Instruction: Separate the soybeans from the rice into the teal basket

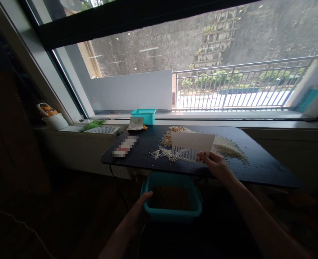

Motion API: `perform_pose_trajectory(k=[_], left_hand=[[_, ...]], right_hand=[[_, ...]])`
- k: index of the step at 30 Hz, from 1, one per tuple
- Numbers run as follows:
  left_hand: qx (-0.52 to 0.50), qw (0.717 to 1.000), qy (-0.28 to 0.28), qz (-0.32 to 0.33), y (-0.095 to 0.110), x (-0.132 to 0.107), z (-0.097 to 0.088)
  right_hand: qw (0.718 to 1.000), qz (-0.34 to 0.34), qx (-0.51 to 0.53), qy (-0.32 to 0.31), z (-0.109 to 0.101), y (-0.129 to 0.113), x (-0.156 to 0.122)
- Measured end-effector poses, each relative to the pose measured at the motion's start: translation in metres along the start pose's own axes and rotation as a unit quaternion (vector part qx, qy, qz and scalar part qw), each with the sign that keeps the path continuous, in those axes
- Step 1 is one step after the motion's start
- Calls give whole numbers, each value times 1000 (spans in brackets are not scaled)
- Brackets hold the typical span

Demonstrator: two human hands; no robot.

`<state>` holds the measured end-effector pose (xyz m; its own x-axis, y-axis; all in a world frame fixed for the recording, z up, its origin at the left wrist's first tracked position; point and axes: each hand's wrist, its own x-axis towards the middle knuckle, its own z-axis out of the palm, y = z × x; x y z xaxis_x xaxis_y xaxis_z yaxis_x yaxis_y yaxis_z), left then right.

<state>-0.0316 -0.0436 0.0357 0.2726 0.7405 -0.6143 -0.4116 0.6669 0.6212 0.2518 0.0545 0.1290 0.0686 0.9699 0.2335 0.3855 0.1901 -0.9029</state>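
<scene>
My left hand (141, 208) grips the left rim of a teal plastic basin (172, 215), its thumb over the edge. Small brown grains or beans (171, 198) cover the basin's bottom; their kind is too dark to tell. In my right hand (215, 163), fingers closed on its lower right corner, is a flat white scraper (192, 139) with a row of slots along its bottom edge. The scraper is held over the dark table, in front of a spread of pale and tan grains (165, 140). White grains (161, 153) lie scattered to its left, and a greenish-beige heap (227, 147) to its right.
On the dark table (137, 158) lie a blurred-out flat item (125, 146) and a paper packet (136, 123). A second teal container (145, 116) stands by the window. Further left are a radiator (102, 138), a green cloth (94, 124) and a white pot (55, 120).
</scene>
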Motion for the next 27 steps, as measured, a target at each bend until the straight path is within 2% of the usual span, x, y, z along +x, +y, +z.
perform_pose_trajectory(k=[12, 23, 27], left_hand=[[47, 999, 15, 15, -4, 2, -4], [33, 999, 17, 10, 0, -3, 4], [42, 999, 21, 17, 1, -4, 4]], right_hand=[[999, 10, 31, -23, 0, -5, -3], [999, 15, 25, -30, -5, -9, -20], [999, 5, 24, -37, -2, -14, -21]])
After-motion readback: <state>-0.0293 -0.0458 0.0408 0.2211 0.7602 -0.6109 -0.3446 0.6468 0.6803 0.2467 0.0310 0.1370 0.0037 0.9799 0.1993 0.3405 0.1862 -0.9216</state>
